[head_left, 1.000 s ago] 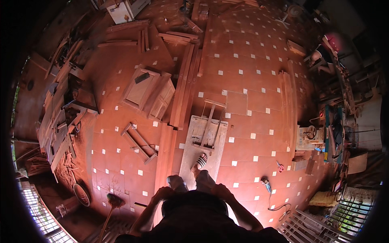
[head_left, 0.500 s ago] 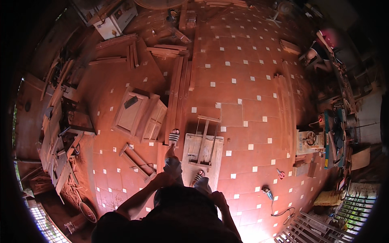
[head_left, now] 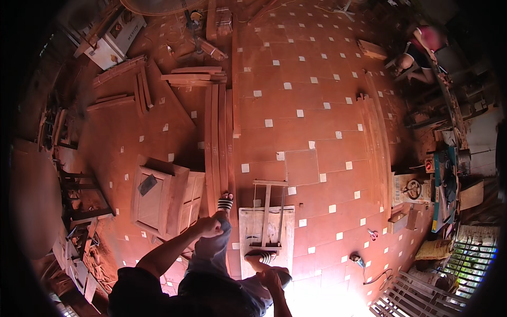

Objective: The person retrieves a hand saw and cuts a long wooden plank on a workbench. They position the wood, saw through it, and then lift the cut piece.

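Observation:
My left hand (head_left: 211, 227) is closed, its curled fingers resting at my bent left knee, and nothing shows in it. My right hand (head_left: 271, 278) lies lower, by my right knee, also with fingers curled and no object visible; shade hides part of it. Between my legs and ahead is a pale wooden board (head_left: 248, 226) on the tiled floor. A wooden frame saw (head_left: 266, 211) lies on it, its far end overhanging. My right sandalled foot (head_left: 264, 257) is at the board, and my left foot (head_left: 225, 202) is on long timber beams (head_left: 215, 142).
Panelled wooden pieces (head_left: 150, 208) stand left, with a dark flat piece (head_left: 148, 185) on top. At right lie a corded power tool (head_left: 357, 260), red-handled scissors (head_left: 373, 234) and long planks (head_left: 376, 142). Another person (head_left: 425, 47) bends at the far right. Stacked timber (head_left: 193, 76) lies ahead.
My view has shifted, bringing my bent legs further into it. The right hand now shows further in front, by the right knee; the left remains by the left knee.

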`<state>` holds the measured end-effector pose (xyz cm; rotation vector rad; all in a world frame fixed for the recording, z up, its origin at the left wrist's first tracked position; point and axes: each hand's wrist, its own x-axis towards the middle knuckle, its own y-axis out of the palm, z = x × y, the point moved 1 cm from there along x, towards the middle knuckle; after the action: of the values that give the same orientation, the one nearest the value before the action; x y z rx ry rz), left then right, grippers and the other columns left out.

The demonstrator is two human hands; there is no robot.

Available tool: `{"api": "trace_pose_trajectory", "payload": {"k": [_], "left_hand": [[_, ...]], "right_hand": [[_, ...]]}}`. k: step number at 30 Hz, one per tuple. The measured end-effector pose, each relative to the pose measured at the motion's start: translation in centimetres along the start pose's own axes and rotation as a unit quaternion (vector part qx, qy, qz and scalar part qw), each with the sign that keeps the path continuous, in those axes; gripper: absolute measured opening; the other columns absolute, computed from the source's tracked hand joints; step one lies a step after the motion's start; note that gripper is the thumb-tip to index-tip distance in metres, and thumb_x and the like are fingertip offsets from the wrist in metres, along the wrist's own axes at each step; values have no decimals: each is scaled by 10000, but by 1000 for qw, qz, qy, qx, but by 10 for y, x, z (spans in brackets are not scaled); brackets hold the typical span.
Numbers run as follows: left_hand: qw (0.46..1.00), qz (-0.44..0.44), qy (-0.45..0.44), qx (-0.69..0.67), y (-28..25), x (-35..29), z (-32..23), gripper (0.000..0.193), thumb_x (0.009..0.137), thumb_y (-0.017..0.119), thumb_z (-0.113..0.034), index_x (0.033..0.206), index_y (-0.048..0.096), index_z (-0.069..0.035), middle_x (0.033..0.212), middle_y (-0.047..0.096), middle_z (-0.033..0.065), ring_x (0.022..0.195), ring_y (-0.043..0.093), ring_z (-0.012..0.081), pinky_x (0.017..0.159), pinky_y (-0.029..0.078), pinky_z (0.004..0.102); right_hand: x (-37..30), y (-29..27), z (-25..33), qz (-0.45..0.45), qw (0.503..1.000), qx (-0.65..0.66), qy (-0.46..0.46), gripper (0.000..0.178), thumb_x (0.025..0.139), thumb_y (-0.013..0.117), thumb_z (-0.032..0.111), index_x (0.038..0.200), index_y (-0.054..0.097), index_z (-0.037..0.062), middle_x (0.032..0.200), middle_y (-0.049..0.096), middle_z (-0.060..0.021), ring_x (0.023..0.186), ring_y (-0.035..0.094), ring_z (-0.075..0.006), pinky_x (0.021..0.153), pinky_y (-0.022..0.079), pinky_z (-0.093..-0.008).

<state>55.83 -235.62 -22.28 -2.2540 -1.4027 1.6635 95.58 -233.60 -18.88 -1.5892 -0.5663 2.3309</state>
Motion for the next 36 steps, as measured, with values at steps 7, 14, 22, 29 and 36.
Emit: {"api": "trace_pose_trajectory", "payload": {"k": [7, 14, 22, 29, 36], "left_hand": [[977, -156, -97, 107, -1, 287, 144, 310, 896, 654, -360, 982, 764, -83, 961, 755, 198, 940, 740, 371, 822, 595, 502], [936, -135, -239, 221, -67, 557, 233, 376, 917, 648, -254, 1231, 714, -59, 1163, 755, 149, 1101, 726, 301, 856, 607, 441], [896, -333, -294, 20, -72, 694, 290, 516, 948, 651, -366, 1357, 618, -54, 1326, 680, 157, 1189, 689, 309, 893, 601, 417], [874, -405, -250, -94, -119, 736, 339, 557, 938, 631, -453, 1291, 639, -23, 1342, 666, 160, 1199, 672, 355, 951, 591, 419], [606, -310, 182, -710, -57, 578, 145, 634, 1093, 307, -466, 1597, 232, -89, 1597, 324, 33, 1491, 269, 189, 1225, 201, 398]], "right_hand": [[242, 53, -106, -26, 996, 85, 22, 348, 900, 698, 433, 1012, 754, 108, 982, 762, -181, 961, 735, -369, 844, 580, -487], [353, 47, -248, -163, 978, 110, 66, 254, 894, 737, 251, 967, 731, 8, 921, 771, -176, 872, 763, -300, 801, 599, -386], [286, 26, -333, -315, 919, 50, 232, 284, 913, 767, 240, 1159, 714, 109, 939, 747, -140, 864, 717, -257, 789, 559, -412], [261, 130, -396, -345, 883, 87, 307, 421, 958, 698, 300, 1292, 655, 47, 1111, 708, -177, 1052, 663, -306, 927, 527, -419], [268, 133, -340, -433, 845, 143, 279, 292, 878, 778, 158, 1127, 695, 29, 959, 728, -110, 853, 686, -268, 796, 563, -418]]}}
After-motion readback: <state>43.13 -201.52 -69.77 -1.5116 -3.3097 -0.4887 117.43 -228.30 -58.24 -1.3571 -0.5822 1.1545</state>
